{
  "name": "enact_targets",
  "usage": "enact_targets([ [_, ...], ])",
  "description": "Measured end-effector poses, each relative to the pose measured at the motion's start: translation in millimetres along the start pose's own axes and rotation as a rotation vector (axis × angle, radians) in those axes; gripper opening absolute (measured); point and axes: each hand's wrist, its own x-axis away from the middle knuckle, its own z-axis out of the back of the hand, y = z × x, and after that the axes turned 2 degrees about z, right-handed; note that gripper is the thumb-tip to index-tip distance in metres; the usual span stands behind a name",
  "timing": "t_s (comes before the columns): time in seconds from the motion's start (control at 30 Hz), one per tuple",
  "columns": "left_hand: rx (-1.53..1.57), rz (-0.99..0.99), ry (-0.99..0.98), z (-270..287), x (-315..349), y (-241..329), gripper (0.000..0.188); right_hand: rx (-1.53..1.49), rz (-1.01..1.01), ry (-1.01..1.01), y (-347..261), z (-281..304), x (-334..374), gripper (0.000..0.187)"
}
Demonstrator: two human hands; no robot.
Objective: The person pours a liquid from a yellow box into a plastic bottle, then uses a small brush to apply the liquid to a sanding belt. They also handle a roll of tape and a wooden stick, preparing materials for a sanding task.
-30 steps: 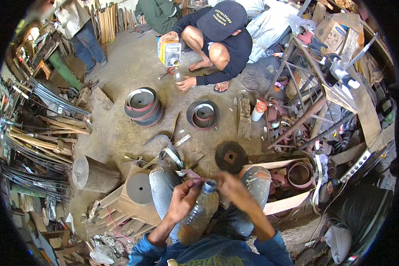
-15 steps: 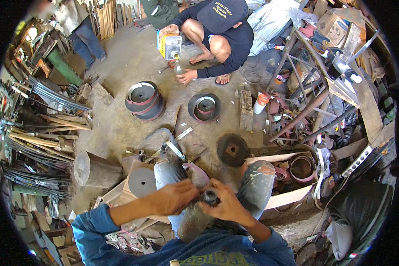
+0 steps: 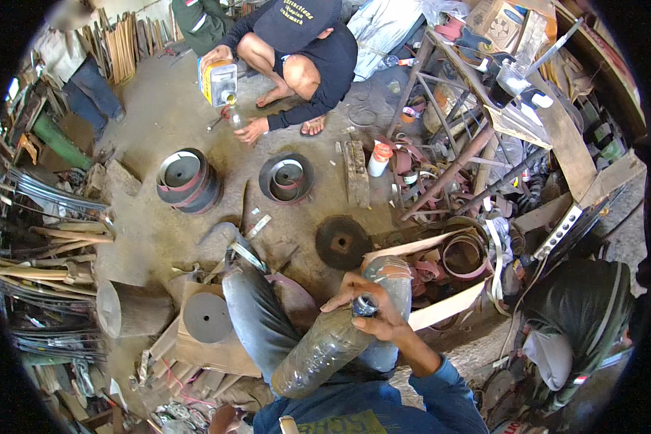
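Note:
A large clear plastic bottle (image 3: 318,356), dull and murky-looking, lies slanted across my lap with its uncapped mouth uppermost. My right hand (image 3: 385,318) is wrapped round its neck, fingers on one side and thumb on the other. Low at the picture's edge, beside my shirt, a small part of my left hand or wrist (image 3: 228,418) shows; its fingers are hidden. Left of my knee, a round grey disc (image 3: 207,318) with a small centre hole rests on cardboard. Ahead of my knees lies a dark disc (image 3: 342,242) with a square hole.
A crouching person (image 3: 296,65) tips a rectangular can (image 3: 218,83) over a clear bottle (image 3: 237,123). Two dark drums (image 3: 188,181) (image 3: 286,178) stand mid-floor. A metal frame (image 3: 448,173) and a box of belt rings (image 3: 448,307) are on the right. A log (image 3: 134,307) stands left.
My left hand has left the bottle's mouth and dropped to the lower edge. My right hand keeps its grip on the neck. The view has swung right, so the scene sits further left.

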Motion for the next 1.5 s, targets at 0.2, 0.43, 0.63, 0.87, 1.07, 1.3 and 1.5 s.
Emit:
enact_targets([
  [0.2, 0.080, 0.136, 0.524, 81, -7, 190, 0.024, -0.232, 0.083, 0.034, -5, 6, -15, 0.044],
  [0.43, 0.428, -0.806, 0.753, 227, 3, 431, 0.025, -0.285, 0.095, 0.019, -3, -11, -19, 0.050],
  [0.63, 0.603, -0.905, 0.518, 235, -9, 475, 0.024, -0.300, 0.089, 0.125, 8, -22, -3, 0.049],
  [0.87, 0.413, -0.999, 0.611, 241, -13, 474, 0.023, -0.152, 0.091, 0.073, 7, -22, -7, 0.047],
  [1.07, 0.461, -0.775, 0.519, 244, -17, 465, 0.021, 0.040, 0.173, 0.085, -1, -40, 0, 0.046],
  [1.3, 0.800, -0.804, -0.045, 218, -84, 440, 0.024, 0.178, 0.273, 0.164, -21, -59, 10, 0.044],
  [1.5, 0.136, -0.347, 0.124, 131, -163, 385, 0.041, 0.236, 0.348, -0.028, -51, -63, 4, 0.043],
])
